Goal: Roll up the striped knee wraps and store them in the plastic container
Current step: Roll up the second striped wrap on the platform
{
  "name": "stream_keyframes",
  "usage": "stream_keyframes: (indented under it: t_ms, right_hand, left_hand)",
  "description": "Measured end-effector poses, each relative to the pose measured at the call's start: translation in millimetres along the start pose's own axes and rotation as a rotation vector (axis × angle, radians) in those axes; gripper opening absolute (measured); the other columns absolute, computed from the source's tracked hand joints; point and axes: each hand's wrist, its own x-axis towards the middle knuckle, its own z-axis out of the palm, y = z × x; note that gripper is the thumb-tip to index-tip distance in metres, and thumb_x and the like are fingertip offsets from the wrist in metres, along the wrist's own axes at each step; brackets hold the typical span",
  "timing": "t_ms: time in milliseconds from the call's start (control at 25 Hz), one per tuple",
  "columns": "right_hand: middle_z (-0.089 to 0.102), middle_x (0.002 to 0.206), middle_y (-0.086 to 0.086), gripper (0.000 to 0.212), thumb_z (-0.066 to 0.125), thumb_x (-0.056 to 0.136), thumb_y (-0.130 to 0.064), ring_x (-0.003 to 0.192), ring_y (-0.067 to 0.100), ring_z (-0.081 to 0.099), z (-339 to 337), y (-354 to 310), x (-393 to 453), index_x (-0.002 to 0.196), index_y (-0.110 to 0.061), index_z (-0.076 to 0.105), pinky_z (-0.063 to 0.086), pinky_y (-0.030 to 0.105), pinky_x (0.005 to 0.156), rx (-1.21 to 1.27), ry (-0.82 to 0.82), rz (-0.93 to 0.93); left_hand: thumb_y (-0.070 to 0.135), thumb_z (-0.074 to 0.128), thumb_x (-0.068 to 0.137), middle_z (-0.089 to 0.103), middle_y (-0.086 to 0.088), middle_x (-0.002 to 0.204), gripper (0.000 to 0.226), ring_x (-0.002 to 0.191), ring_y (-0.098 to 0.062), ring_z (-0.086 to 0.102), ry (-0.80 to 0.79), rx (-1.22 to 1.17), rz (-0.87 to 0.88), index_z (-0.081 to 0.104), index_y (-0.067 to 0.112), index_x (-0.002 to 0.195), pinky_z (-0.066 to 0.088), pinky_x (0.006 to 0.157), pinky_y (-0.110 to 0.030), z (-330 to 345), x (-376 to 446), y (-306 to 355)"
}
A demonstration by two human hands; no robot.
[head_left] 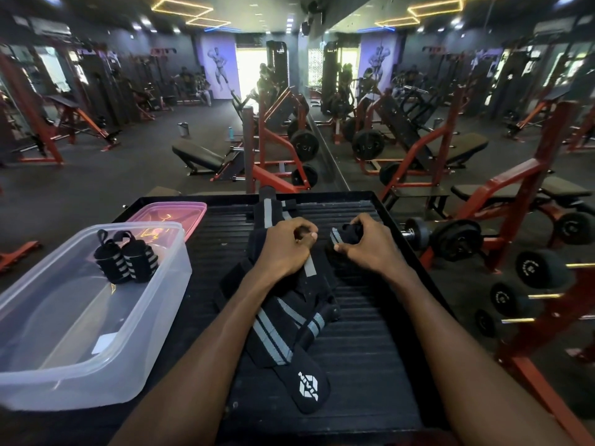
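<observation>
Nearest, a loose heap of striped knee wraps (283, 323) lies on the black ribbed surface (370, 349), one black end with a white logo pointing toward the viewer. That heap serves as the landmark. Just left of it stands the clear plastic container (58, 375), touching the surface's left edge and overhanging it a little. Inside the container, at its far end, two rolled wraps (125, 259) stand side by side, touching each other, their loops up.

Over the far part of the heap, the left hand (286, 249) rests on an unrolled band, fingers curled and pinching the fabric, so its grip is closed on the knee wrap. Just right of that, the right hand (360, 249) curls round a partly rolled wrap (344, 236), thumb against its near side; this grip is closed on the roll.

Beyond the heap, a striped band runs away toward the surface's far rim. Beyond and left of the heap, behind the container, lies a pink lid (190, 214). Right of the heap, off the surface, dumbbells (544, 268) sit on a red rack.
</observation>
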Motion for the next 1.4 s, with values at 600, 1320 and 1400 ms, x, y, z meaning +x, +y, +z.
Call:
stream_keyframes:
  t_ms: [600, 1320, 1400]
  right_hand:
    - [0.046, 0.143, 0.012, 0.095, 0.077, 0.066, -0.063, 0.131, 0.036, 0.046, -0.7, -0.6, 0.3, 0.142, -0.023, 0.036, 0.042, 0.051, 0.107, -0.319, -0.074, -0.02]
    - [0.062, 0.129, 0.009, 0.07, 0.071, 0.071, -0.054, 0.116, 0.031, 0.06, -19.8, 22.9, 4.4, 0.129, -0.023, 0.049, 0.05, 0.042, 0.098, 0.042, -0.023, 0.135]
    - [0.064, 0.126, 0.006, 0.066, 0.07, 0.068, -0.055, 0.111, 0.028, 0.063, -21.4, 28.9, 3.7, 0.124, -0.026, 0.054, 0.052, 0.041, 0.096, 0.049, -0.068, 0.127]
  left_hand:
    - [0.027, 0.08, 0.082, 0.066, -0.002, 0.086, 0.048, 0.067, -0.016, 0.066, -0.907, 0.373, -0.143, 0.05, 0.015, 0.116, 0.056, 0.068, -0.036, -7.9, -24.5, 36.2]
    - [0.012, 0.061, 0.094, 0.07, -0.006, 0.1, 0.014, 0.089, -0.014, 0.061, -0.346, -0.158, -0.108, 0.071, 0.021, 0.09, 0.051, 0.087, -0.034, -31.4, -12.6, 16.1]
    - [0.014, 0.062, 0.093, 0.071, -0.009, 0.107, 0.015, 0.096, -0.016, 0.062, -0.353, -0.166, -0.13, 0.071, 0.024, 0.086, 0.05, 0.097, -0.039, -30.7, -11.9, 12.8]
